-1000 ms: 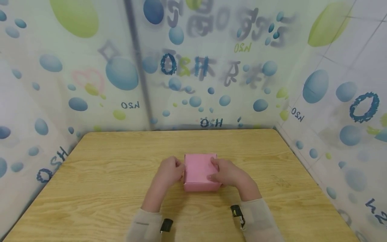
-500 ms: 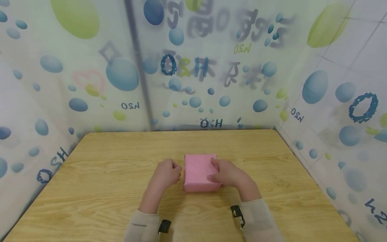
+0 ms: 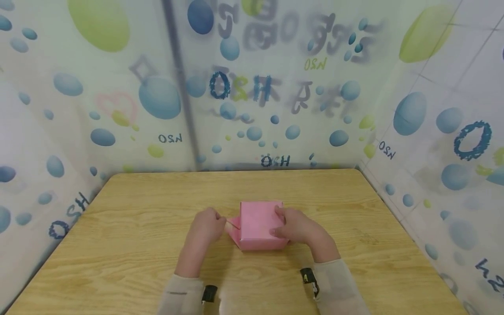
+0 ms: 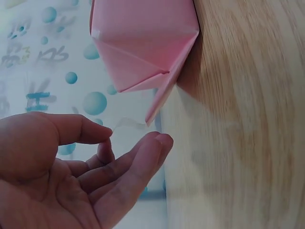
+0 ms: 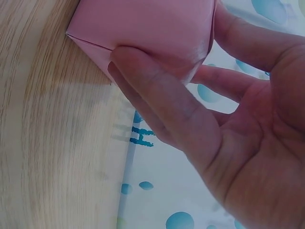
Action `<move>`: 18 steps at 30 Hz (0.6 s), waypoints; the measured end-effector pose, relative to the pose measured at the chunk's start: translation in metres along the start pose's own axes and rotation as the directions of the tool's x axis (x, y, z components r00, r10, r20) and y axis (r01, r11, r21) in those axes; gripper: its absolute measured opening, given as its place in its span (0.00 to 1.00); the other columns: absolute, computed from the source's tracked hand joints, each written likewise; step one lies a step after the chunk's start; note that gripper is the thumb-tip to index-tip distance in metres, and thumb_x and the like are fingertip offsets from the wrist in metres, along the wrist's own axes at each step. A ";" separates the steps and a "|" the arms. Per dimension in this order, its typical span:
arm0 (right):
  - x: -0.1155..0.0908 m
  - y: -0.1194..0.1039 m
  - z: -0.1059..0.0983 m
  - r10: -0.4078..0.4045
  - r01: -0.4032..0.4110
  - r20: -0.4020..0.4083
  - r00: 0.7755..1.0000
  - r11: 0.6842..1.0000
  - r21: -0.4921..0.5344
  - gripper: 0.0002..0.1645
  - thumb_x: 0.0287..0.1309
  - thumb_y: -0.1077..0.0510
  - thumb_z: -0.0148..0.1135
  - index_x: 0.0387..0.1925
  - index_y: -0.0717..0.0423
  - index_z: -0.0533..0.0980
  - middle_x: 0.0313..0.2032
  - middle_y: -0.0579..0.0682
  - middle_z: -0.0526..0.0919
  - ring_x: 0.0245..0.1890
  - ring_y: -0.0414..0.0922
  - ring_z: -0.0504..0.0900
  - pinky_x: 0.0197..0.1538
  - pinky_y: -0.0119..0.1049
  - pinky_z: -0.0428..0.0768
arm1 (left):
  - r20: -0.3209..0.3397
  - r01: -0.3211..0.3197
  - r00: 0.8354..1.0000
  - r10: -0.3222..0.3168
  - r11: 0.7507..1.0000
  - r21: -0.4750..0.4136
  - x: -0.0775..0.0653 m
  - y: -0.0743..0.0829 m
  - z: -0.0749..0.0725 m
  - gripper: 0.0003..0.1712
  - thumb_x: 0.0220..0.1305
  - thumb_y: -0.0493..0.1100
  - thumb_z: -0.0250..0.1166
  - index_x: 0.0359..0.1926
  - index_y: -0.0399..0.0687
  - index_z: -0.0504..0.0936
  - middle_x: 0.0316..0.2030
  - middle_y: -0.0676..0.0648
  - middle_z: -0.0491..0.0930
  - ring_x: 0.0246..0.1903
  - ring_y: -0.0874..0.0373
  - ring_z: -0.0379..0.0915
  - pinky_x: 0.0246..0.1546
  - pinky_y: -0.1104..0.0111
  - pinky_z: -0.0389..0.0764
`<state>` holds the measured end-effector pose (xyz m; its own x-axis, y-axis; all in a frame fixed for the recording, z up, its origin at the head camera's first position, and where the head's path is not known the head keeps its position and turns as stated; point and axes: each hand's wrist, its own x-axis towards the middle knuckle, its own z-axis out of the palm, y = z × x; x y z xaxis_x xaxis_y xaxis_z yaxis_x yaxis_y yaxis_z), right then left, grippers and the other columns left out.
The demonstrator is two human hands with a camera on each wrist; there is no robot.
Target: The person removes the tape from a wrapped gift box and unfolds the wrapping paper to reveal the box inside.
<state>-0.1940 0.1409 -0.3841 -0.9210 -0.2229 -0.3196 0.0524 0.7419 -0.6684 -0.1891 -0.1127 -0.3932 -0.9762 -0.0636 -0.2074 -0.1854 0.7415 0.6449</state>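
A box wrapped in pink paper (image 3: 257, 221) sits on the table in the head view. To its left, my left hand (image 3: 207, 224) pinches a thin clear strip of tape (image 4: 129, 121) between thumb and fingertip. That strip reaches the tip of a folded paper flap (image 4: 163, 98), which stands out from the box's left end. The left wrist view shows the other fingers partly bent, below the flap. My right hand (image 3: 300, 225) grips the box's right end, thumb on the near side of the top and fingers along the side, as the right wrist view (image 5: 157, 100) also shows fingers against the paper.
The wooden table (image 3: 157, 197) runs back to a curtain (image 3: 252, 109) printed with blue and green drops. Similar patterned sheets hang at the left and right sides. Both forearms wear light sleeves with a dark strap (image 3: 209, 293) near the wrist.
My left hand has drawn away from the box to the left, and the paper flap at that end has swung outward with it. My right hand and the box have stayed in place.
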 end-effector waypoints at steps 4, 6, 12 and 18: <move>0.000 0.000 0.000 0.002 -0.002 -0.006 1.000 1.000 -0.013 0.46 0.68 0.56 0.72 0.81 0.56 0.62 0.79 0.61 0.67 0.58 0.50 0.78 0.51 0.40 0.84 | -0.001 0.012 1.000 -0.012 1.000 -0.004 0.001 -0.005 -0.004 0.16 0.75 0.40 0.55 0.27 0.41 0.76 0.20 0.47 0.78 0.20 0.58 0.71 0.21 0.69 0.69; 0.000 0.000 0.000 0.003 -0.003 -0.005 1.000 1.000 -0.011 0.46 0.68 0.56 0.72 0.81 0.56 0.62 0.79 0.61 0.68 0.58 0.50 0.78 0.49 0.40 0.84 | -0.005 0.013 1.000 -0.013 1.000 -0.010 0.001 -0.008 -0.006 0.11 0.75 0.40 0.56 0.39 0.35 0.79 0.26 0.44 0.81 0.25 0.55 0.77 0.24 0.67 0.74; 0.001 0.000 0.001 -0.002 0.002 -0.001 1.000 1.000 -0.008 0.46 0.68 0.56 0.72 0.81 0.58 0.62 0.78 0.62 0.68 0.56 0.50 0.80 0.44 0.38 0.85 | -0.015 0.012 1.000 -0.012 1.000 0.022 0.001 -0.014 -0.010 0.16 0.73 0.38 0.56 0.54 0.30 0.76 0.36 0.38 0.82 0.30 0.52 0.83 0.30 0.64 0.80; 0.002 0.002 0.002 -0.001 0.000 -0.002 1.000 1.000 -0.007 0.46 0.68 0.56 0.71 0.81 0.57 0.62 0.79 0.61 0.68 0.56 0.49 0.80 0.43 0.38 0.86 | -0.063 -0.017 0.998 0.020 0.999 0.040 0.001 -0.017 -0.011 0.16 0.70 0.37 0.55 0.53 0.32 0.77 0.40 0.35 0.83 0.31 0.49 0.80 0.30 0.62 0.78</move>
<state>-0.1953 0.1406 -0.3870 -0.9217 -0.2220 -0.3180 0.0491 0.7465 -0.6636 -0.1881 -0.1329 -0.3958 -0.9848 -0.0908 -0.1478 -0.1637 0.7684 0.6186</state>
